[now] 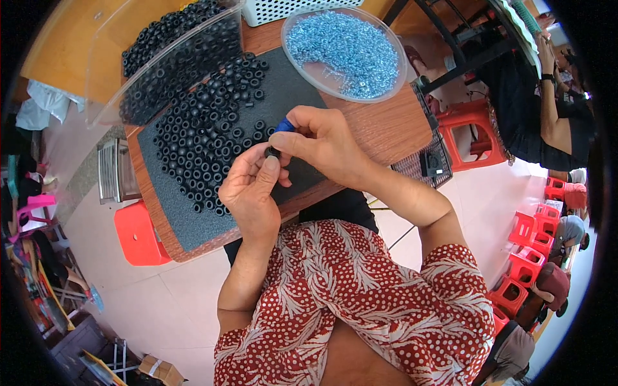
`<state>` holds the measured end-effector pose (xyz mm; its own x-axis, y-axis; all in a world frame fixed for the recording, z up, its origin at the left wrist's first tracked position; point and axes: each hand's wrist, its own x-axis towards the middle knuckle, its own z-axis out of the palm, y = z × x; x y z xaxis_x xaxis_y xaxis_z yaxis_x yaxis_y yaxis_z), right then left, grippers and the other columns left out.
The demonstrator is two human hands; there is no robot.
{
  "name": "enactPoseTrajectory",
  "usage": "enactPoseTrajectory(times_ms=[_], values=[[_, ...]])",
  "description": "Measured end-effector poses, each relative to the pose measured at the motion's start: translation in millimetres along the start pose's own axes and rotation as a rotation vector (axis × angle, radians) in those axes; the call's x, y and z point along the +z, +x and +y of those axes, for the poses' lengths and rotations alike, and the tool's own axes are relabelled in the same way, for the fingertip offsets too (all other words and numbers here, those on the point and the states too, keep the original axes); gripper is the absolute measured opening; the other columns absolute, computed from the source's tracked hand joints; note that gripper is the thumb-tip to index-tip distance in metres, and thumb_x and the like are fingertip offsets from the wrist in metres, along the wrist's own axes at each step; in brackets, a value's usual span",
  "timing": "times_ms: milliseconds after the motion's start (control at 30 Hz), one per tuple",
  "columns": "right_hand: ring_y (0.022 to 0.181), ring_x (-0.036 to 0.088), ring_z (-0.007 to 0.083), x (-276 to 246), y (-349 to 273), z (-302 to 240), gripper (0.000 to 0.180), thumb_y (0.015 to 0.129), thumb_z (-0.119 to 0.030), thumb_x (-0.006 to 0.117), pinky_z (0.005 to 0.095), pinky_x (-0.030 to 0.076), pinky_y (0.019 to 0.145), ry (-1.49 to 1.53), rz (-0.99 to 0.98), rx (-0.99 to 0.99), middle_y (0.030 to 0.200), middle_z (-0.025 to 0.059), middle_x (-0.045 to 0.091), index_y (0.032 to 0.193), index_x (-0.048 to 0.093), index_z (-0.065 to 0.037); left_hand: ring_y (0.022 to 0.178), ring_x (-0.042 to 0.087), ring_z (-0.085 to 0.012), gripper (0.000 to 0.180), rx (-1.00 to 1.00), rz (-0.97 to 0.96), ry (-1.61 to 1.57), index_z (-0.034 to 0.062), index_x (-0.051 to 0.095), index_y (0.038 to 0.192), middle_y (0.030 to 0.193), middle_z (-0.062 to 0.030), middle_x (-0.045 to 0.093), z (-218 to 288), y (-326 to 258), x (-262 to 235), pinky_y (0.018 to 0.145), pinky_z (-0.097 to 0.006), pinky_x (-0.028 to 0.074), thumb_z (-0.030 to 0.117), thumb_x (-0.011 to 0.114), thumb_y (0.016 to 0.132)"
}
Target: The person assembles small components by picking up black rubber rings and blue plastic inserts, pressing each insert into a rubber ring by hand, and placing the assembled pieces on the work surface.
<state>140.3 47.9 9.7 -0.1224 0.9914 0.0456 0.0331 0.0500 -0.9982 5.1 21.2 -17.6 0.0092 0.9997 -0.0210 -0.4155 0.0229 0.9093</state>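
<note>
My left hand pinches a small black ring-shaped part between thumb and fingers, above the near edge of a dark grey mat. Close against it, my right hand is closed, its thumb beside the part. Blue material, apparently a covering, shows at the right index fingertip. Whatever the right fingers pinch is hidden or too small to name. Many matching black ring-shaped parts lie loose across the mat, left of and beyond my hands.
A clear plastic bin of black parts lies tipped at the far left. A round tray with small clear-blue pieces stands far right on the wooden table. Red stools flank the table. Other people sit at right, one person's arm nearby.
</note>
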Motion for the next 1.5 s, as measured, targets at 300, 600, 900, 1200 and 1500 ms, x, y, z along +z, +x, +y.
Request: enactPoseTrajectory(times_ms=[300,600,900,1200,1500], values=[[0.055,0.051,0.0067,0,-2,9,0.021,0.078,-0.011,0.062,0.0244,0.041,0.047,0.080,0.015,0.045,0.058,0.0050,0.057,0.067,0.052,0.003,0.065,0.056,-0.0116,0.021,-0.006,-0.027,0.015,-0.0068,0.057,0.102,0.081,-0.0094,0.061,-1,0,1,0.053,-0.022,0.047,0.004,0.058,0.085],[0.062,0.055,0.0062,-8,-2,10,0.014,0.083,-0.009,0.060,0.0210,0.045,0.054,0.045,-0.085,0.043,0.067,0.0028,0.057,0.075,0.053,0.000,0.061,0.056,-0.0122,0.023,-0.040,-0.057,0.006,-0.0074,0.057,0.101,0.078,-0.0111,0.062,4,0,0,0.052,-0.022,0.046,0.010,0.058,0.086],[0.061,0.050,0.0032,-8,-4,3,0.013,0.083,-0.009,0.060,0.0201,0.041,0.051,-0.016,-0.082,0.041,0.066,0.0003,0.054,0.075,0.054,-0.001,0.056,0.055,-0.0105,0.017,-0.143,-0.085,0.013,-0.0059,0.059,0.092,0.076,-0.0116,0.063,10,4,0,0.045,-0.021,0.044,0.010,0.058,0.085],[0.066,0.052,0.0288,-11,-4,8,0.018,0.070,-0.011,0.066,0.0379,0.043,0.058,-0.480,-0.023,-0.543,0.067,0.0123,0.052,0.073,0.052,0.000,0.053,0.054,-0.0106,0.013,-0.235,-0.064,-0.104,-0.0047,0.058,0.085,0.071,-0.0096,0.061,11,9,-7,0.044,-0.021,0.042,0.007,0.059,0.080],[0.068,0.049,0.0272,-6,1,9,0.025,0.063,-0.021,0.067,0.0371,0.039,0.057,-0.854,-0.091,-0.803,0.068,0.0106,0.051,0.071,0.052,-0.002,0.059,0.052,-0.0079,0.007,-0.177,-0.017,-0.066,-0.0046,0.060,0.082,0.072,-0.0036,0.059,14,10,0,0.057,-0.021,0.043,0.002,0.059,0.080]])
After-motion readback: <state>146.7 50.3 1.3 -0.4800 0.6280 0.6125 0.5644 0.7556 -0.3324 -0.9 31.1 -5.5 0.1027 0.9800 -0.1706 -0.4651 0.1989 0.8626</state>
